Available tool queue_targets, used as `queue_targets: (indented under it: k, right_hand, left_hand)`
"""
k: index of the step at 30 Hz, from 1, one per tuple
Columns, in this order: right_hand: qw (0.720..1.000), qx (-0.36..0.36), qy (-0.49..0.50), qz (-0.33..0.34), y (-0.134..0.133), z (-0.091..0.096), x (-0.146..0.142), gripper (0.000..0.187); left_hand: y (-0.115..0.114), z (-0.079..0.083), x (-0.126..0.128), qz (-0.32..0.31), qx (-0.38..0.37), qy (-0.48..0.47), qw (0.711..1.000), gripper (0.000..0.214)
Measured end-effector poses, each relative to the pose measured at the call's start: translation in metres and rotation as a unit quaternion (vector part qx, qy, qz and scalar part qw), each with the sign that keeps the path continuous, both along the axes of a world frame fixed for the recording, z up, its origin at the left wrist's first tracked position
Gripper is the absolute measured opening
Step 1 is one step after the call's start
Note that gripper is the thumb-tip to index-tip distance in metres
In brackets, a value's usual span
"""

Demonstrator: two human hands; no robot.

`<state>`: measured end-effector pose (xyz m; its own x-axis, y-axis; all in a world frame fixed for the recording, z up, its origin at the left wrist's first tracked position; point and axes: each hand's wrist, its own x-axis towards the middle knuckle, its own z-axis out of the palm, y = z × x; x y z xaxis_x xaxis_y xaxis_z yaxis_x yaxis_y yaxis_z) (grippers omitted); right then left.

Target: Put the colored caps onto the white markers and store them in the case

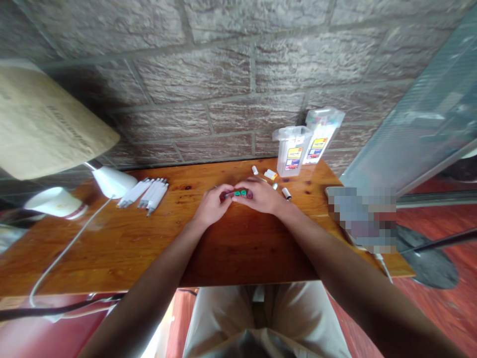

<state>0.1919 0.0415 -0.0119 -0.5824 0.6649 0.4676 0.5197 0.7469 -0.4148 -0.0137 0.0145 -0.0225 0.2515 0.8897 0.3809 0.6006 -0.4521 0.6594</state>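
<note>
My left hand (211, 203) and my right hand (262, 195) meet at the middle of a wooden table (130, 243), fingers curled round a small bunch of markers with green caps (240, 193) held between them. Several white markers (145, 194) lie in a row to the left. A few loose white caps (286, 193) and a small yellow-tipped piece (271, 174) lie to the right of my hands.
Two clear plastic marker boxes (294, 149) stand at the back right against a brick wall. A white lamp (112, 181) with a cable and a white bowl (55, 203) sit at the left. A glass panel rises on the right.
</note>
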Motion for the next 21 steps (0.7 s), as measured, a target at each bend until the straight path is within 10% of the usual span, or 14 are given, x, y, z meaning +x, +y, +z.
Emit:
queue_targets:
  k: [21]
  right_hand:
    - [0.986,-0.006,0.042,-0.164,0.015,0.009,0.022,0.019]
  left_hand:
    - [-0.002,0.001,0.004,0.048,-0.011,-0.018,0.999,0.023]
